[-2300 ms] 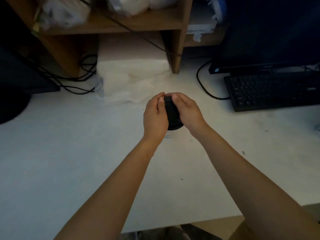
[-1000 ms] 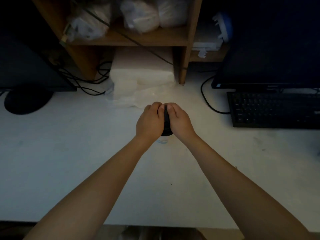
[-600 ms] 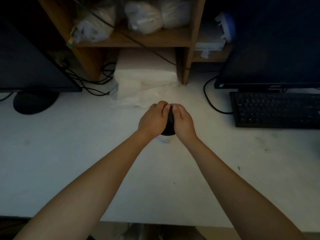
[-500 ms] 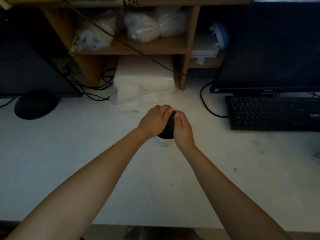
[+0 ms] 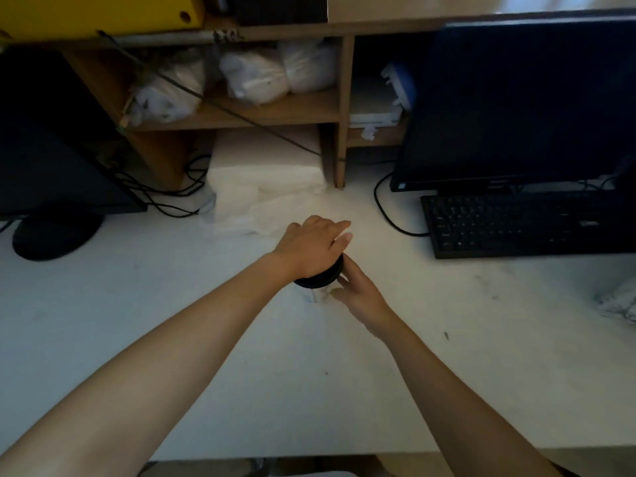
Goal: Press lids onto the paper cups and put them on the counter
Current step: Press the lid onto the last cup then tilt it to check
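Observation:
A white paper cup stands on the white counter at the middle, with a black lid on its top. My left hand lies flat over the lid, fingers stretched out and pointing right, pressing down on it. Most of the lid is hidden under that palm. My right hand holds the cup's right side just below the lid, thumb and fingers around the wall. Little of the cup's wall shows between the two hands.
A stack of white tissue lies just behind the cup. A black keyboard and monitor sit to the right, another monitor's stand to the left. Wooden shelves hold white bags. Cables trail at the back.
Both hands were cupped round the lid's rim before. Now my left hand has spread flat on top of the lid and my right hand has dropped to the cup's side.

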Motion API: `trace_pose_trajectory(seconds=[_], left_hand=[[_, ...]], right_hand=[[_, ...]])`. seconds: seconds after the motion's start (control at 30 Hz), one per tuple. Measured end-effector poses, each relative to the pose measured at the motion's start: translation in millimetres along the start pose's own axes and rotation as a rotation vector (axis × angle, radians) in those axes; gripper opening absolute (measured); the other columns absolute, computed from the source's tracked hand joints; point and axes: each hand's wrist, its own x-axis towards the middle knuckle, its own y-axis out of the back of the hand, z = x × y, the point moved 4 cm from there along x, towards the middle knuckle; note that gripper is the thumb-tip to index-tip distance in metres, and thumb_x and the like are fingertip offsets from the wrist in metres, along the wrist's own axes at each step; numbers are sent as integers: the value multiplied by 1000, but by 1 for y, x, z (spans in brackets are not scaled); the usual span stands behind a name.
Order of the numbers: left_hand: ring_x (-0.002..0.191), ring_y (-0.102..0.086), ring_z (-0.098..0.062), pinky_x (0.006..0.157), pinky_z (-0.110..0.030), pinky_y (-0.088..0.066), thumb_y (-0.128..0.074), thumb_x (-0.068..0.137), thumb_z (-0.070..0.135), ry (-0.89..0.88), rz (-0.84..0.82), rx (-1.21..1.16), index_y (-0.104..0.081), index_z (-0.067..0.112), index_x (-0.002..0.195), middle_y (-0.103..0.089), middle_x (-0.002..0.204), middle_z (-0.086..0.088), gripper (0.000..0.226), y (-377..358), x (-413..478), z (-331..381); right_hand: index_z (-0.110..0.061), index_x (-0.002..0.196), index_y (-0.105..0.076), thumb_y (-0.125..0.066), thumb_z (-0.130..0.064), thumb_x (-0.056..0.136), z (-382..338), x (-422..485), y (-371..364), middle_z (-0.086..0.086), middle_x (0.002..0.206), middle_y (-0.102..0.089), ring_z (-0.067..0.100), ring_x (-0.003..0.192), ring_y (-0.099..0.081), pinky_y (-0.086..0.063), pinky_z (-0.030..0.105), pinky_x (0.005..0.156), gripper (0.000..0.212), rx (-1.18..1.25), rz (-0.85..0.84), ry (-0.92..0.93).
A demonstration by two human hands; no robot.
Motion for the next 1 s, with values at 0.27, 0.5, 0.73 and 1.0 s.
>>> trace_pose_trajectory(seconds=[0.27, 0.5, 0.73, 1.0], left_hand=[[131, -36, -20, 98, -43, -34, -25, 98, 44, 5, 153, 131, -40, 26, 138, -46, 140, 0, 47, -12, 0, 1], [128, -40, -20, 94, -41, -35, -22, 94, 45, 33, 173, 169, -40, 25, 138, -47, 139, 1, 52, -15, 1, 1], [132, -35, -20, 109, -47, -24, -17, 92, 55, -49, 155, 201, -37, 28, 141, -47, 139, -1, 59, -8, 0, 0], [124, -43, -30, 96, -44, -39, -25, 99, 46, 363, 255, -120, -49, 15, 132, -54, 131, -12, 52, -11, -7, -11]], right_hand=[[-21, 147, -19, -78, -15, 76, 10, 35, 0, -14, 138, -38, 1, 127, -37, -37, -1, 85, 93, -139, -243, -93], [-20, 147, -24, -81, -19, 73, 26, 47, 2, -9, 139, -46, 2, 126, -44, -38, 15, 100, 93, -128, -265, -80], [-24, 141, -33, -83, -25, 69, 33, 44, -4, -7, 133, -54, 5, 119, -53, -46, 25, 101, 88, -75, -95, -30], [-32, 118, -47, -68, 7, 80, 28, 15, -41, -14, 115, -57, -8, 104, -58, -47, 13, 86, 58, 138, 397, 210]])
